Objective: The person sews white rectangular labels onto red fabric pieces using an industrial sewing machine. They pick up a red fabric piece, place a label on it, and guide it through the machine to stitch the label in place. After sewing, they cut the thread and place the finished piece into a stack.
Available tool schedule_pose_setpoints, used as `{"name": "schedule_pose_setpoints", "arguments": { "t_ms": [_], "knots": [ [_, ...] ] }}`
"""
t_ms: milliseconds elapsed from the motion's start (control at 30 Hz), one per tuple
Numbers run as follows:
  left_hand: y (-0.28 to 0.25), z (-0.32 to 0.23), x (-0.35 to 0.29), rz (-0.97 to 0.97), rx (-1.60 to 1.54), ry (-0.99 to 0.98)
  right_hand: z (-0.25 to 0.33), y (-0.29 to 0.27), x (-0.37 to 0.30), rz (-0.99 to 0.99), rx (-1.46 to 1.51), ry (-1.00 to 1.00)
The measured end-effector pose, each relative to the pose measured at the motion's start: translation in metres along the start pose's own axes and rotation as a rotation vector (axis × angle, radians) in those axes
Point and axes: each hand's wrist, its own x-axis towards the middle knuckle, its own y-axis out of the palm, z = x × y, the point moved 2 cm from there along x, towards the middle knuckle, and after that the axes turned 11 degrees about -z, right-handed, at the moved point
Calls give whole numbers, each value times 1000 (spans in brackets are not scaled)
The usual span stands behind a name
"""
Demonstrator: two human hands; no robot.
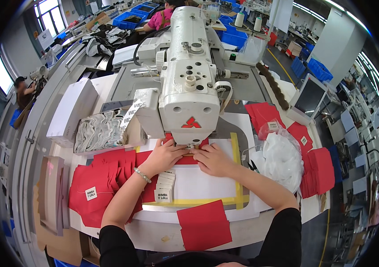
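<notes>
My left hand (166, 156) and my right hand (213, 159) meet under the head of a white sewing machine (189, 95). Their closed fingertips come together over a red fabric piece (185, 160), on something small that I cannot make out. Part of the fabric is hidden by my fingers and the machine. A fanned stack of white square labels (166, 184) lies on the white sheet beside my left wrist. Left of that forearm spreads a pile of red fabric pieces (105, 173), one bearing a label. Small black-handled snippers (253, 166) lie right of my right hand.
Yellow tape (234, 164) borders the white work sheet. A box of bundled labels (102, 131) stands left of the machine. A clear bag with white contents (280, 155) and more red pieces (318, 171) lie right. Another red stack (204, 224) sits at the front edge.
</notes>
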Motion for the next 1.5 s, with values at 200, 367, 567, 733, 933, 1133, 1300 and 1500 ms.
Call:
{"name": "schedule_pose_setpoints", "arguments": {
  "t_ms": [200, 367, 567, 733, 933, 1133, 1300, 1500],
  "knots": [
    [1, -1, 0, -5, 45, 14, 0, -2, 1, 14, -34, -11],
    [-1, -4, 0, 34, 37, -2, 6, -3, 1, 2, -26, -12],
    [-2, -6, 3, 64, 23, -9, 3, -3, -1, -77, -11, -52],
    [1, -1, 8, 77, 5, -42, -6, -4, -2, -142, 9, -81],
    [1, 9, 17, 177, -22, -164, -21, -4, 0, -268, 40, -19],
    [6, 16, 11, 89, 59, -24, -19, -3, 3, -221, 50, -67],
    [2, 9, 12, 134, 101, -12, -13, -6, -6, -185, 33, -43],
    [-20, 7, 1, 127, 72, -119, -18, -20, -15, -121, -55, 123]
  ]
}}
